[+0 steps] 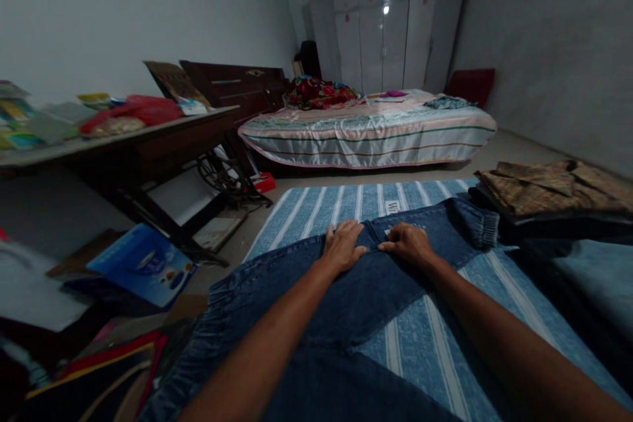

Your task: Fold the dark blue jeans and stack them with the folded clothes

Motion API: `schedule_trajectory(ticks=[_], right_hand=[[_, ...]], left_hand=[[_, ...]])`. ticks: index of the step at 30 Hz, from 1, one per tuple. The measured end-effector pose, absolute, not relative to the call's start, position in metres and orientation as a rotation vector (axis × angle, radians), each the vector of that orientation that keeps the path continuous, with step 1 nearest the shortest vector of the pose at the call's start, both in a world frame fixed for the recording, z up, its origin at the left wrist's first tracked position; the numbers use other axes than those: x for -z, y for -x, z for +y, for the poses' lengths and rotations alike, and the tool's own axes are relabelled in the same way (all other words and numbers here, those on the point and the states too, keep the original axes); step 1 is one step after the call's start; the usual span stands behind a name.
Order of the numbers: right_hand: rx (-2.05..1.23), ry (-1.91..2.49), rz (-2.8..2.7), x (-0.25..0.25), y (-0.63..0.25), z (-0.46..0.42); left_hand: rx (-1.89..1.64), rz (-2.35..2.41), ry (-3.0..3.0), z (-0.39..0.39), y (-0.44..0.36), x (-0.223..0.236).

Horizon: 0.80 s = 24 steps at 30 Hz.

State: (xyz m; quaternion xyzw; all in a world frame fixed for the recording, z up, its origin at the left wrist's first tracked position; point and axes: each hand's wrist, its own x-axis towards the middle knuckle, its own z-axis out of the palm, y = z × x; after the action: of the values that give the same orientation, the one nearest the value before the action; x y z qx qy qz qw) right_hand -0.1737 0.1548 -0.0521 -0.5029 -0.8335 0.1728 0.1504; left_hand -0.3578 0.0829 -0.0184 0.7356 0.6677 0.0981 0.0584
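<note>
Likely to smooth the dark-blue denim trousers with gathered ends [346, 297], the left hand [342, 249] presses flat (the right hand [408, 244] curls, grip unclear).

Partly legible "Wi" on striped sheet [410, 336]

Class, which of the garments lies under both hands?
The dark-blue denim jeans, under the left hand and right hand; the folded plaid garment lies farther right.

above jeans [361, 303]: passable | right: folded clothes [554, 194] block low path | far left: table [171, 137] juts
</note>
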Motion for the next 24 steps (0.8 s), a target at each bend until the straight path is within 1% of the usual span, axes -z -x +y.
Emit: schedule_trajectory(ticks=[3, 5, 10, 15, 20, 24], right_hand=[[-0.441, 1.405, -2.375, 0.058, 0.173, 0.153], [-0.381, 1.361, -2.383, 0.061, 0.173, 0.150], [-0.158, 1.230, -2.507, 0.061, 0.175, 0.137], [0.045, 1.187, -2.664, 0.054, 0.177, 0.125], [0.011, 1.270, -2.690, 0.054, 0.178, 0.121], [-0.088, 1.300, -2.660, 0.058, 0.179, 0.122]], left_hand=[[-0.177, 1.734, -2.309, 0.097, 0.362, 0.017], [-0.151, 1.634, -2.292, 0.105, 0.366, 0.019], [-0.192, 1.598, -2.244, 0.114, 0.370, 0.020], [-0.144, 1.604, -2.218, 0.123, 0.367, 0.017], [-0.001, 1.564, -2.243, 0.130, 0.365, 0.016], [-0.018, 1.533, -2.240, 0.131, 0.371, 0.015]])
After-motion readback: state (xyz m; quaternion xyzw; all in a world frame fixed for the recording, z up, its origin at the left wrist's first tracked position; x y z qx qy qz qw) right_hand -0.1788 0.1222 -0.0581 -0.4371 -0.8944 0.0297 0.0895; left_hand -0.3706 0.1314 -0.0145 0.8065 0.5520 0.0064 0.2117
